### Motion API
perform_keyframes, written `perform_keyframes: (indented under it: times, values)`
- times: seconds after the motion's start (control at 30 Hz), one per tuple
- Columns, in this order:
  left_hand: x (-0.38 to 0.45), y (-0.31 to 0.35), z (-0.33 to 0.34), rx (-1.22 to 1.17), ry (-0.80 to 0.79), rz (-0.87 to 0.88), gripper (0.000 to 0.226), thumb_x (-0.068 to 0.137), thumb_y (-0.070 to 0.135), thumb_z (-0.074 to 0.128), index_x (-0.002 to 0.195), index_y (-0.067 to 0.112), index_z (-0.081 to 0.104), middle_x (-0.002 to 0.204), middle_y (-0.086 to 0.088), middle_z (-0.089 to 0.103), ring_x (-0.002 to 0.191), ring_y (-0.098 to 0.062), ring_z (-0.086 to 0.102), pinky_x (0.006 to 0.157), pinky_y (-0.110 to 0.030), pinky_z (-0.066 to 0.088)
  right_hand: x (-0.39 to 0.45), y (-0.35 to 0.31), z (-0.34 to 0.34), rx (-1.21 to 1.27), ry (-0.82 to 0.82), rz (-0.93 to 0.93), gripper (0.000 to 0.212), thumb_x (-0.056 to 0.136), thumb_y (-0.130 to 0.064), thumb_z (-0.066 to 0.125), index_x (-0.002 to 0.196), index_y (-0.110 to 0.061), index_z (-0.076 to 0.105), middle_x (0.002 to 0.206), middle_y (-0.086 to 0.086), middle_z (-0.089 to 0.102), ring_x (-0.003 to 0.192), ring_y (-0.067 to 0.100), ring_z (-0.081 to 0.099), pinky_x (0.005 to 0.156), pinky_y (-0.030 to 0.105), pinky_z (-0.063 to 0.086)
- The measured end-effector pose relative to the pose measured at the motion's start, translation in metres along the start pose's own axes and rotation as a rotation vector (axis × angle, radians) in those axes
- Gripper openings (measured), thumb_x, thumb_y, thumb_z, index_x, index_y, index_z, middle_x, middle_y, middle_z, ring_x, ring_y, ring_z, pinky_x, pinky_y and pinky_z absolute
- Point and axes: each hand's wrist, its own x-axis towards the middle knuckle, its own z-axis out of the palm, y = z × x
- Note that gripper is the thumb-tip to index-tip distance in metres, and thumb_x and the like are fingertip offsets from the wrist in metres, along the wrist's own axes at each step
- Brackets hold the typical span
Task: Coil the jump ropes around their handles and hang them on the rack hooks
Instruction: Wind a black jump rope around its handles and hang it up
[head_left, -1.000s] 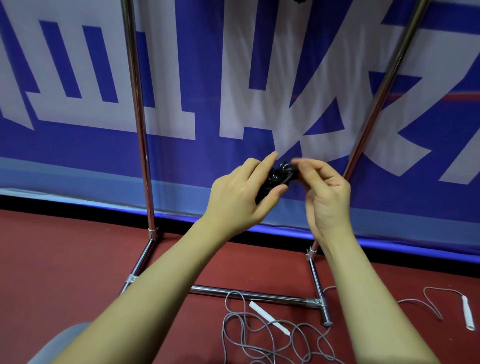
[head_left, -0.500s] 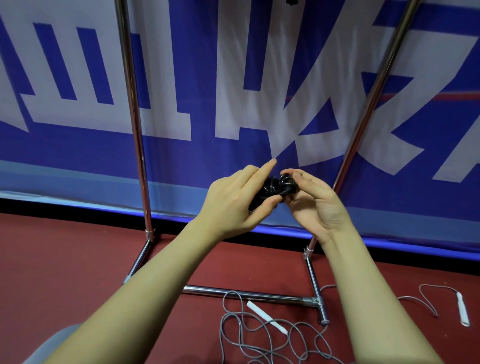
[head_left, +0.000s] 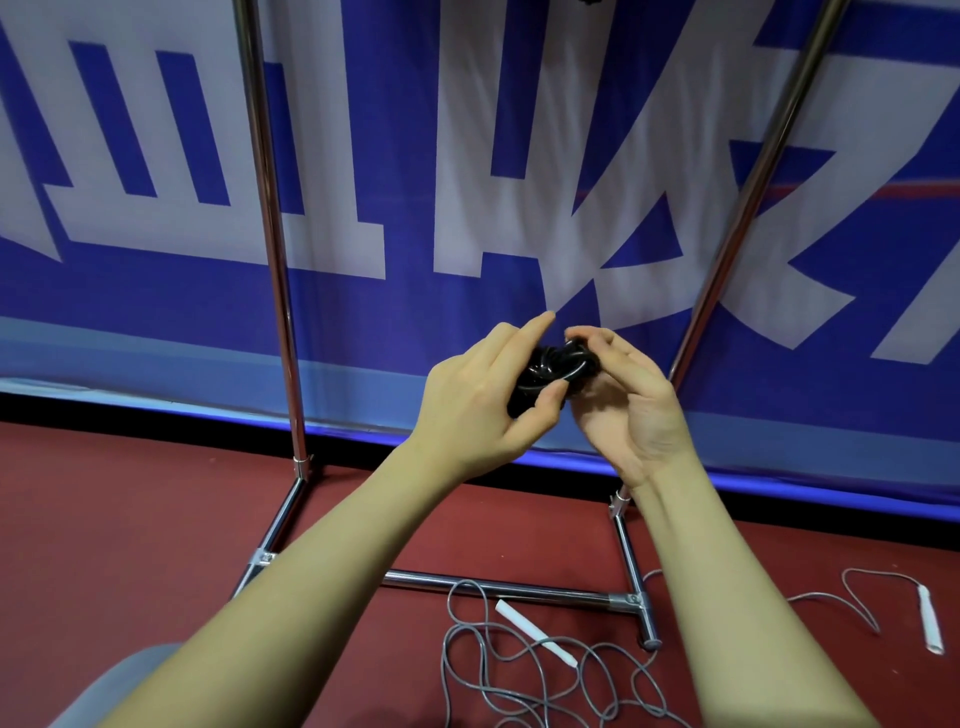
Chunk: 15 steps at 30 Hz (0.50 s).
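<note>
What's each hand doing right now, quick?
Left hand: grips the coiled black jump rope, thumb underneath.
Right hand: fingers curled onto the same coiled bundle, pinching it at the top.

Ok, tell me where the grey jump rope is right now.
In the head view the grey jump rope lies tangled on the red floor at the bottom centre, at the rack base, below both forearms.

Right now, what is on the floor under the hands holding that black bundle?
A loose grey jump rope lies tangled on the red floor, with two white handles, beside the rack's chrome base bar. The forearms cover part of the rope.
</note>
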Motion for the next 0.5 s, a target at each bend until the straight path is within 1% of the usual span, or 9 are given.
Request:
perform_keyframes:
  times: [0.07, 0.1, 0.13, 0.17, 0.23, 0.3, 0.37, 0.4, 0.5]
  values:
    - [0.000, -0.002, -0.001, -0.001, -0.018, 0.010, 0.054, 0.087, 0.036, 0.048, 0.126, 0.001, 0.060, 0.086, -0.003, 0.062, 0.068, -0.012, 0.050, 0.046, -0.024, 0.038, 0.002, 0.000, -0.005, 0.013, -0.051, 0.055, 0.027, 0.058, -0.030, 0.086, 0.079, -0.014, 0.077, 0.073, 0.001, 0.064, 0.069, 0.013, 0.060, 0.063, 0.022, 0.050]
    - [-0.001, -0.003, -0.001, -0.001, -0.027, 0.010, 0.055, 0.086, 0.036, 0.048, 0.126, 0.001, 0.059, 0.086, -0.003, 0.062, 0.068, -0.012, 0.050, 0.045, -0.025, 0.039, 0.002, 0.001, -0.007, 0.006, -0.053, 0.074, 0.033, 0.054, -0.032, 0.088, 0.079, -0.013, 0.077, 0.074, 0.002, 0.065, 0.070, 0.013, 0.061, 0.065, 0.022, 0.050]
    - [-0.002, -0.005, -0.002, -0.003, -0.033, 0.006, 0.055, 0.086, 0.036, 0.048, 0.127, 0.001, 0.059, 0.086, -0.003, 0.062, 0.068, -0.012, 0.050, 0.045, -0.025, 0.040, 0.002, 0.001, -0.006, 0.001, -0.043, 0.084, 0.033, 0.055, -0.031, 0.087, 0.079, -0.012, 0.076, 0.074, 0.003, 0.065, 0.071, 0.014, 0.061, 0.065, 0.022, 0.050]
    - [-0.002, -0.005, -0.002, -0.006, -0.039, -0.001, 0.055, 0.086, 0.036, 0.049, 0.127, 0.001, 0.059, 0.086, -0.003, 0.062, 0.068, -0.012, 0.050, 0.045, -0.025, 0.041, 0.002, 0.001, -0.005, -0.003, -0.029, 0.087, 0.030, 0.059, -0.028, 0.083, 0.080, -0.009, 0.075, 0.073, 0.003, 0.065, 0.071, 0.015, 0.060, 0.065, 0.022, 0.050]
    - [-0.002, -0.005, -0.002, -0.013, -0.049, -0.019, 0.055, 0.086, 0.036, 0.048, 0.128, 0.003, 0.058, 0.087, -0.002, 0.062, 0.066, -0.013, 0.052, 0.045, -0.027, 0.043, 0.001, 0.000, 0.000, -0.009, 0.020, 0.073, 0.019, 0.071, -0.018, 0.067, 0.082, -0.002, 0.066, 0.068, 0.005, 0.063, 0.066, 0.015, 0.058, 0.059, 0.021, 0.049]
    - [-0.001, -0.004, -0.002, -0.016, -0.052, -0.032, 0.054, 0.086, 0.037, 0.048, 0.128, 0.004, 0.059, 0.087, -0.002, 0.062, 0.064, -0.016, 0.055, 0.045, -0.029, 0.045, 0.001, -0.001, 0.003, -0.023, 0.052, 0.038, 0.013, 0.075, -0.011, 0.057, 0.082, 0.000, 0.060, 0.065, 0.004, 0.061, 0.063, 0.014, 0.056, 0.057, 0.021, 0.047]
    - [-0.001, -0.003, -0.001, -0.009, -0.060, -0.042, 0.053, 0.086, 0.037, 0.049, 0.127, 0.006, 0.061, 0.087, -0.003, 0.062, 0.063, -0.019, 0.057, 0.045, -0.032, 0.047, 0.001, 0.002, 0.002, -0.067, 0.083, 0.001, 0.008, 0.081, -0.007, 0.056, 0.082, 0.000, 0.060, 0.067, 0.004, 0.062, 0.066, 0.014, 0.055, 0.063, 0.022, 0.045]
    - [-0.002, -0.002, -0.001, -0.011, -0.064, -0.059, 0.052, 0.086, 0.038, 0.049, 0.126, 0.006, 0.062, 0.088, -0.003, 0.062, 0.064, -0.019, 0.058, 0.046, -0.033, 0.047, 0.002, 0.004, 0.002, -0.098, 0.104, -0.019, 0.009, 0.086, -0.005, 0.054, 0.082, -0.001, 0.061, 0.068, 0.003, 0.062, 0.069, 0.014, 0.054, 0.066, 0.023, 0.043]
    - [-0.002, 0.004, -0.001, -0.058, -0.059, -0.166, 0.051, 0.086, 0.041, 0.047, 0.122, 0.009, 0.064, 0.090, -0.001, 0.062, 0.068, -0.017, 0.059, 0.050, -0.037, 0.050, -0.001, 0.010, 0.003, -0.081, 0.073, -0.061, 0.017, 0.091, -0.015, 0.053, 0.085, -0.005, 0.065, 0.074, 0.002, 0.064, 0.073, 0.013, 0.056, 0.070, 0.024, 0.045]
